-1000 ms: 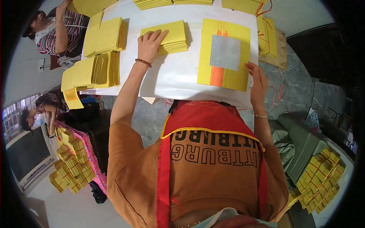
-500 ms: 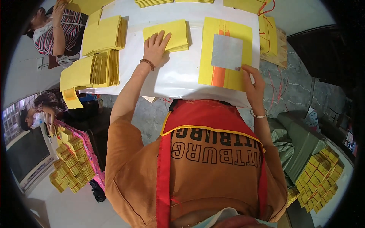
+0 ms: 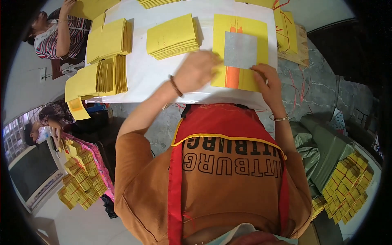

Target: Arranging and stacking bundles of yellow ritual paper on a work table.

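A large yellow sheet [image 3: 245, 28] lies on the white table [image 3: 147, 73], with a silver square [image 3: 240, 50] in its middle and an orange stripe [image 3: 232, 77] running under it. My left hand [image 3: 196, 70], blurred by motion, is at the sheet's left edge with its fingers over the paper. Whether it grips the sheet is unclear. My right hand [image 3: 267, 79] rests with fingers spread on the sheet's near right part, just below the silver square. A stack of folded yellow sheets [image 3: 173, 36] sits to the left of the big sheet.
More yellow stacks [image 3: 108, 38] and a fanned pile [image 3: 110, 75] cover the table's left side; a red-tied stack [image 3: 288, 26] lies at right. One person [image 3: 53, 32] sits at upper left, another [image 3: 45, 122] at left. Yellow bundles lie on the floor [image 3: 79, 179] and at right [image 3: 347, 179].
My left hand has left the folded yellow stack and swung right to the big sheet's left edge. My right hand has slid slightly up onto the sheet.
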